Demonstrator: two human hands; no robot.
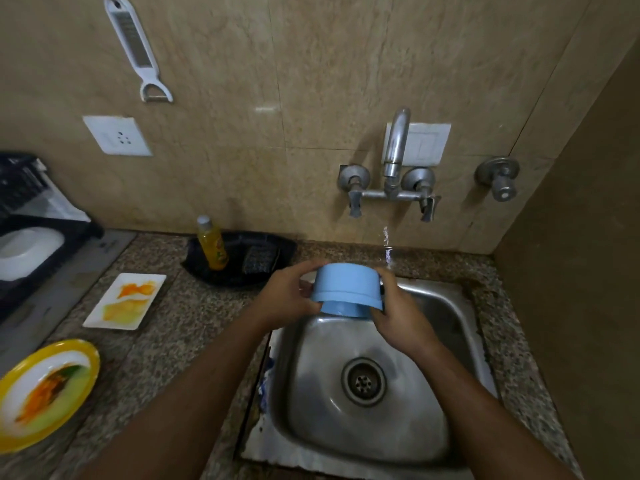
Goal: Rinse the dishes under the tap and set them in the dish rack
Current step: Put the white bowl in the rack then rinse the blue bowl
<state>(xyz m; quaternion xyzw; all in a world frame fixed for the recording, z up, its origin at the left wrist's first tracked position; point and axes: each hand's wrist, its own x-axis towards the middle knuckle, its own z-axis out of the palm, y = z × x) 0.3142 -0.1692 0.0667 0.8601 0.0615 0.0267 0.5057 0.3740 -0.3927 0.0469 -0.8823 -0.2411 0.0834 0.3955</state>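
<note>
our two forearms come up from the bottom of the frame over the steel sink (pixel 464 327), and between them, just above centre, we hold a light blue plastic bowl (pixel 347 288). it is turned so its base faces us and its mouth tips away toward the wall. the left hand (pixel 289 294) grips the bowl's left side with fingers curled round the rim, and the right hand (pixel 398 315) clasps the right side the same way. the tap (pixel 394 157) on the wall is running, its thin stream falling just behind and right of the bowl, so we judge the rinse of this piece to be in hand, not finished.

at the left edge, the black dish rack (pixel 52 237) already holds one white dish (pixel 26 251), which we take as done. two pieces are left on the desk (pixel 194 327): a white rectangular plate (pixel 125 301) smeared with orange, left of centre, and a yellow-rimmed plate (pixel 46 393) with food streaks, lower left. so we reckon we are roughly midway, with the bowl still to rack.
</note>
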